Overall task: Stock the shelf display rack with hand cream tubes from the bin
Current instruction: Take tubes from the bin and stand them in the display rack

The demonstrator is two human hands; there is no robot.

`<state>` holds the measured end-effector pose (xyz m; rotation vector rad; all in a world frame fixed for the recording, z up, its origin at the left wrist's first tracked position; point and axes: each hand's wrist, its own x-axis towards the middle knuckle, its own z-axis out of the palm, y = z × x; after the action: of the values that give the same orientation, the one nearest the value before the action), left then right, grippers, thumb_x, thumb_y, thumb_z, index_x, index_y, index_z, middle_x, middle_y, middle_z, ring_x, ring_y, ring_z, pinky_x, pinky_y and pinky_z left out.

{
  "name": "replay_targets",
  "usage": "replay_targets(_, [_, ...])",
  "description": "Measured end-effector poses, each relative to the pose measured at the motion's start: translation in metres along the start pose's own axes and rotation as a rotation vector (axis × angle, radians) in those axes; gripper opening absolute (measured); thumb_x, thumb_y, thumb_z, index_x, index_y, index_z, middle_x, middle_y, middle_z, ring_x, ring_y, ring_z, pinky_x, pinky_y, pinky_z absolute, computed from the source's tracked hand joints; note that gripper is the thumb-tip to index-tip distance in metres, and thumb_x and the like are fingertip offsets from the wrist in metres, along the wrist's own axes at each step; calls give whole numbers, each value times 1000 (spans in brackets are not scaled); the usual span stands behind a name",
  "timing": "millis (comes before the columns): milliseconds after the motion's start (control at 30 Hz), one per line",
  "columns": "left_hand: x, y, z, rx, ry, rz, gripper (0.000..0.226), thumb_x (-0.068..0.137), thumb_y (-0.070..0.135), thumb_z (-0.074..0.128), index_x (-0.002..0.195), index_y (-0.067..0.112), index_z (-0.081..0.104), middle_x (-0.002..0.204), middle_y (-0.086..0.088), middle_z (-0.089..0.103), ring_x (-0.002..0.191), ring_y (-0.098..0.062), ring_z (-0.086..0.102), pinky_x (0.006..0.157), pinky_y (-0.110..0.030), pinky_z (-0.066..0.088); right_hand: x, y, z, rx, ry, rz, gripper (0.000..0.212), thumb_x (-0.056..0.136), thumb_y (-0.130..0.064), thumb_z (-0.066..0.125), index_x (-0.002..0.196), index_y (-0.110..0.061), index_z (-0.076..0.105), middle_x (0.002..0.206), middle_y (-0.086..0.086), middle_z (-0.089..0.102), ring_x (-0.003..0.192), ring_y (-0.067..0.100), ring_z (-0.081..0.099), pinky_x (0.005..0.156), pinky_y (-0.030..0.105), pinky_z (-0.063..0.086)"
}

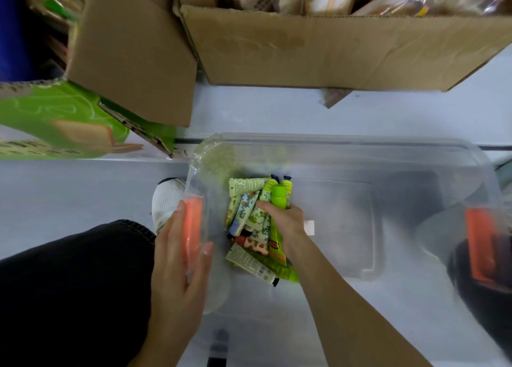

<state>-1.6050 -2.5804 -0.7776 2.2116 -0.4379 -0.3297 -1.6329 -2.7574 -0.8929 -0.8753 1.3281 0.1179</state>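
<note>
Far left, a green printed carton (pixel 55 117) lay on the floor (pixel 69 186). Near left was a dark trouser leg (pixel 69 283), with a white shoe (pixel 166 197) just beyond it, beside the bin's left end. The left hand (pixel 180 261) gripped the left end wall of the clear plastic bin (pixel 360 145), fingers outside over the orange latch (pixel 192 222) and thumb inside. The bin sat on the floor, blurred. The hand cream tubes (pixel 249 211) lay piled in the bin's left part, mostly floral-patterned, caps pointing various ways. The right hand (pixel 285 219) reached into the bin and sat on the pile, its thumb across a patterned tube and its fingers curled round several tubes including a bright green tube (pixel 278 197). Far behind the bin stood two open cardboard boxes (pixel 318 48) holding wrapped packets. A second orange latch (pixel 479 244) showed at the bin's right end, blurred.
</note>
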Motion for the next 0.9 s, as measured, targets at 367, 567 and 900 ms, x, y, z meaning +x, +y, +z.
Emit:
replay_targets(367, [2,72,-6,-164,-59,-106,51,94,49,42,138,25,38,138,16,38,114,35,25,93,6,22,-145,-44,-43,160,-261,-3,35,74,-16,76,105,-3,67,102,21,71,96,37,68,85,51,54])
replay_targets(567, [2,157,-5,-727,-398,-477,60,72,64,48,116,27,64,118,3,68,113,-12,61,106,-39,41,-238,-76,-54,287,-280,-237,47,61,-23,76,104,-4,67,95,19,73,86,30,71,68,38,58])
replay_targets(900, [-6,256,-51,-529,-589,-303,22,89,57,33,86,45,51,93,23,59,68,23,51,71,9,34,-325,-138,-69,188,-265,-532,37,76,-39,66,92,-6,67,80,11,71,76,22,70,65,30,57])
